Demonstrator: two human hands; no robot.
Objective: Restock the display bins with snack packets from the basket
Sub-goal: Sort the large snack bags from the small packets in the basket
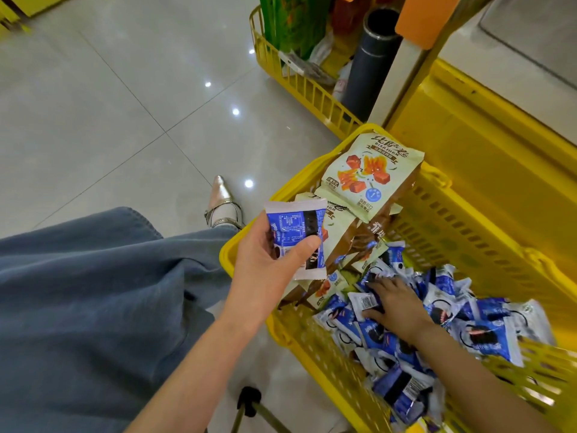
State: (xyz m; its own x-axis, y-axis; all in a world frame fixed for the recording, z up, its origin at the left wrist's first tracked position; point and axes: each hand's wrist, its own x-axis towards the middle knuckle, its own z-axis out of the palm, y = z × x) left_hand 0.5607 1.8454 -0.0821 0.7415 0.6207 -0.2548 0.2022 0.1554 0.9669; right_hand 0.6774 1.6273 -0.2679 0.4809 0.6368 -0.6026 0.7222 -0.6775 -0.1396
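A yellow plastic basket (456,232) stands on the floor at the right, filled with several blue-and-white snack packets (487,335) and pale green-and-brown snack bags (368,176). My left hand (265,264) is raised over the basket's left rim and grips a blue-and-white snack packet (295,239) by its lower part, thumb across its front. My right hand (396,307) lies palm down inside the basket on the heap of blue packets, fingers spread over them; whether it holds one I cannot tell.
A second yellow basket (299,85) with green bags and a dark tube (371,64) stands behind. A yellow display base (487,145) runs along the right. My denim-clad leg (93,292) and silver shoe (223,198) are at the left on grey tiles.
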